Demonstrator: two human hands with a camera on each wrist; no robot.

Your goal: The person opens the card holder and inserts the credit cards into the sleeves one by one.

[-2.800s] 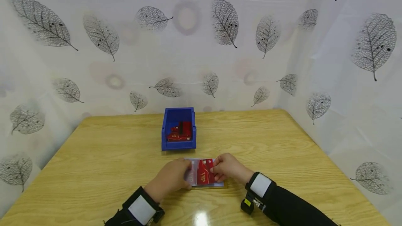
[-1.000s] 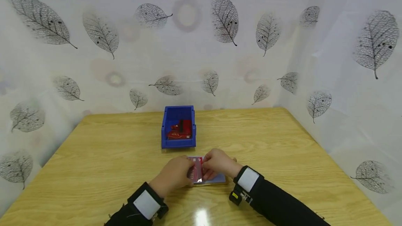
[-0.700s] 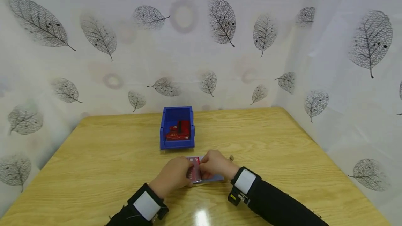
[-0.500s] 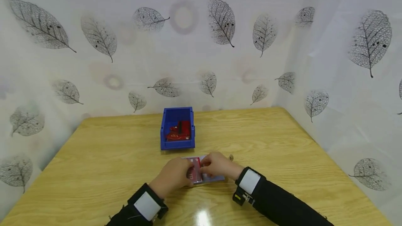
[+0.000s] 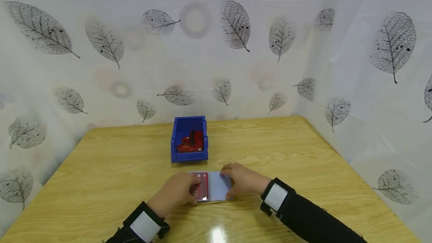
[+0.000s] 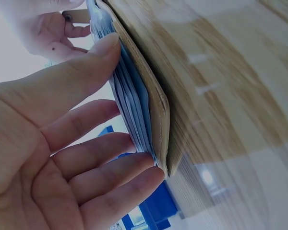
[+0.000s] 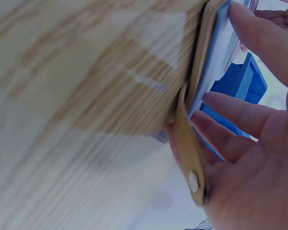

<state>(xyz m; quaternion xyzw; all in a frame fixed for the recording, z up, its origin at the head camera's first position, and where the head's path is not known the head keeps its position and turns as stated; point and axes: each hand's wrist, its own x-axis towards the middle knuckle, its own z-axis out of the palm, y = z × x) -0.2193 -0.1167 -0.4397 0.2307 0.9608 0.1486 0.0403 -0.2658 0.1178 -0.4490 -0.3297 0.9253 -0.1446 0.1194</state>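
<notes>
A card holder (image 5: 218, 187) with clear sleeves lies spread on the table, a red VIP card (image 5: 203, 186) showing in its left sleeve. The left hand (image 5: 173, 192) grips its left side, thumb over the card. In the left wrist view, fingers line the edges of stacked sleeves above a tan cover (image 6: 159, 117). At the right side, the right hand (image 5: 245, 180) holds the holder between thumb and fingers, over a bare pale sleeve. A tan strap with a snap (image 7: 188, 148) hangs off the cover beside the right palm.
Behind the holder stands a blue bin (image 5: 189, 156) with several red VIP cards (image 5: 190, 146) in it. The wooden table (image 5: 128, 153) ends at a leaf-print curtain (image 5: 209, 59) at the back and sides.
The red card, earlier pinched by the right hand, has slid left into the sleeve. The right hand has let go of it and moved right to the holder's edge.
</notes>
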